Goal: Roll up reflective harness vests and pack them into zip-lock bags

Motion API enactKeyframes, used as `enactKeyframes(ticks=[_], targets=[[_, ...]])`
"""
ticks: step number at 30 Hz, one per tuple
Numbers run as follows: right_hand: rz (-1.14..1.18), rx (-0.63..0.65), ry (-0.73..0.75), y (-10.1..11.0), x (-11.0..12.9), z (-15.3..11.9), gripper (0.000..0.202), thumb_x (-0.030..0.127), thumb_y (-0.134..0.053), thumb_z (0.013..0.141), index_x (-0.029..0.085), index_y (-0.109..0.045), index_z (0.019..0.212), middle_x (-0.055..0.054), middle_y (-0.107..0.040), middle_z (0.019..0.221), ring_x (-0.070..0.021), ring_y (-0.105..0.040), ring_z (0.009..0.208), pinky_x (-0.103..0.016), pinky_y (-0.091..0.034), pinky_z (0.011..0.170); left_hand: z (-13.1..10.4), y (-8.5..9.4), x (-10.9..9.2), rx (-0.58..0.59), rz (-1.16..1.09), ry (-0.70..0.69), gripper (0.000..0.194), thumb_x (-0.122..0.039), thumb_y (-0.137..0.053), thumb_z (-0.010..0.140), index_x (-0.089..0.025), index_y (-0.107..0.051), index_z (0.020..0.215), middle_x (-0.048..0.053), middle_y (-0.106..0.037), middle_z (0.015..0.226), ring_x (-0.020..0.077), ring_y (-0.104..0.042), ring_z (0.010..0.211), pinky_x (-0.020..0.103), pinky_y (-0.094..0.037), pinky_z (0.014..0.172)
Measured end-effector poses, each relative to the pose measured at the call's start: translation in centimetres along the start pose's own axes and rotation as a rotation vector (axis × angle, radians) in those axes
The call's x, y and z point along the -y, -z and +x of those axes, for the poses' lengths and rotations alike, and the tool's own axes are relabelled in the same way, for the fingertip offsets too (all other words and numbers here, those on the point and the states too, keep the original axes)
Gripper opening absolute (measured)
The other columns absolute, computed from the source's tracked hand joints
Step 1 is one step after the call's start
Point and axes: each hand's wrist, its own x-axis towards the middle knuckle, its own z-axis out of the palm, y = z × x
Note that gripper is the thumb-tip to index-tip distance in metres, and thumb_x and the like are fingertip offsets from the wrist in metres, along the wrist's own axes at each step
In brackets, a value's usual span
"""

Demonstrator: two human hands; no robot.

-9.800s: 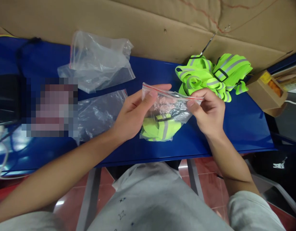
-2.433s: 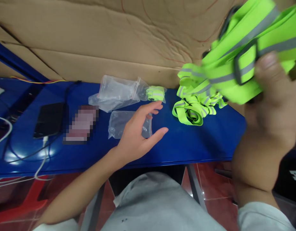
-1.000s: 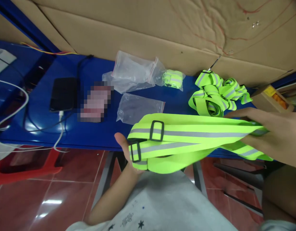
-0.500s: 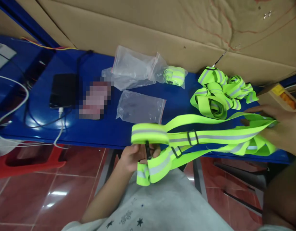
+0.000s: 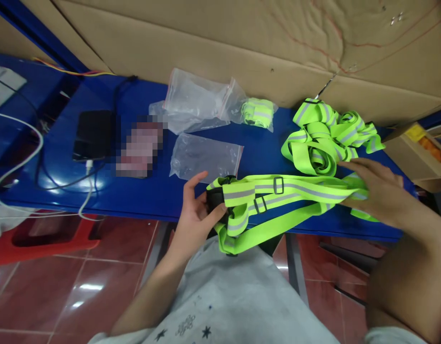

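Observation:
Neon yellow-green reflective straps (image 5: 299, 188) with grey stripes and black slider buckles stretch between my two hands over the table's front edge. My left hand (image 5: 199, 210) is closed on their left end, thumb pressed by a black buckle (image 5: 216, 198). At the other end my right hand (image 5: 374, 191) is wrapped over the gathered straps, its fingertips partly hidden. Just beyond them lies a heap of rolled straps (image 5: 317, 136) of the same kind. A flat clear zip bag (image 5: 206, 155) rests behind my left hand.
More clear bags (image 5: 197, 98) lie by the cardboard-covered wall, next to a bagged strap roll (image 5: 258, 113). A black device (image 5: 92, 135) with a white cable and a pixelated object (image 5: 140, 149) lie at left. A cardboard box (image 5: 417, 153) stands at right, a red stool (image 5: 45, 239) below left.
My right hand has moved left, closer to my left hand, so the straps span less. My left hand has shifted its grip and turned the strap end, bringing the black buckle into view.

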Motion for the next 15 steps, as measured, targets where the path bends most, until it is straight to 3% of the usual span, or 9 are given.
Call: enactKeyframes(ticks=[3, 5, 7, 11, 13, 15], targets=[[0.193, -0.089, 0.323, 0.9, 4.9, -1.9, 0.072, 0.048, -0.072, 0.094, 0.036, -0.044, 0.16, -0.014, -0.043, 0.17, -0.0414, -0.046, 0.153, -0.065, -0.043, 0.115, -0.4, -0.5, -0.6, 0.054, 0.111, -0.036, 0.076, -0.029, -0.082, 0.093, -0.038, -0.034, 0.151, 0.001, -0.075, 0.117, 0.016, -0.075, 0.105, 0.029, -0.061, 0.094], [0.289, -0.053, 0.517, 2.0, 8.5, -2.6, 0.078, 0.057, -0.069, 0.097, 0.037, -0.036, 0.165, -0.012, -0.033, 0.175, -0.0388, -0.039, 0.159, -0.062, -0.041, 0.121, -0.5, -0.8, -1.3, 0.102, 0.227, -0.07, 0.074, -0.028, -0.077, 0.096, -0.04, -0.031, 0.153, 0.002, -0.073, 0.122, 0.0158, -0.075, 0.105, 0.028, -0.06, 0.091], [0.397, -0.005, 0.613, 2.9, 11.8, -2.4, 0.084, 0.059, -0.071, 0.096, 0.036, -0.033, 0.167, -0.011, -0.029, 0.177, -0.0361, -0.036, 0.162, -0.056, -0.039, 0.127, -0.3, -0.9, -2.1, 0.216, 0.362, -0.122, 0.072, -0.026, -0.073, 0.099, -0.04, -0.03, 0.155, 0.004, -0.071, 0.127, 0.017, -0.073, 0.108, 0.028, -0.06, 0.09], [0.606, 0.015, 0.757, 2.6, 15.6, 0.6, 0.091, 0.058, -0.071, 0.096, 0.03, -0.025, 0.17, -0.014, -0.044, 0.17, -0.0343, -0.043, 0.158, -0.053, -0.042, 0.128, 1.9, -1.5, -4.1, 0.539, 0.59, -0.233, 0.077, -0.025, -0.071, 0.098, -0.032, -0.027, 0.161, 0.01, -0.069, 0.13, 0.0216, -0.072, 0.104, 0.034, -0.059, 0.088], [0.738, 0.059, 0.737, 1.6, 16.0, 2.9, 0.093, 0.056, -0.071, 0.098, 0.027, -0.021, 0.171, -0.014, -0.062, 0.152, -0.0314, -0.062, 0.141, -0.051, -0.052, 0.118, 4.0, -1.9, -5.1, 0.588, 0.668, -0.256, 0.081, -0.023, -0.07, 0.096, -0.027, -0.024, 0.163, 0.009, -0.071, 0.116, 0.0211, -0.072, 0.091, 0.035, -0.058, 0.082], [0.831, 0.098, 0.645, 0.5, 15.6, 5.2, 0.083, 0.051, -0.07, 0.099, 0.025, -0.03, 0.168, -0.01, -0.073, 0.129, -0.0265, -0.073, 0.115, -0.046, -0.06, 0.104, 6.6, -2.5, -6.2, 0.6, 0.737, -0.283, 0.082, -0.022, -0.07, 0.094, -0.025, -0.025, 0.163, 0.004, -0.072, 0.099, 0.0201, -0.07, 0.079, 0.034, -0.057, 0.077]])
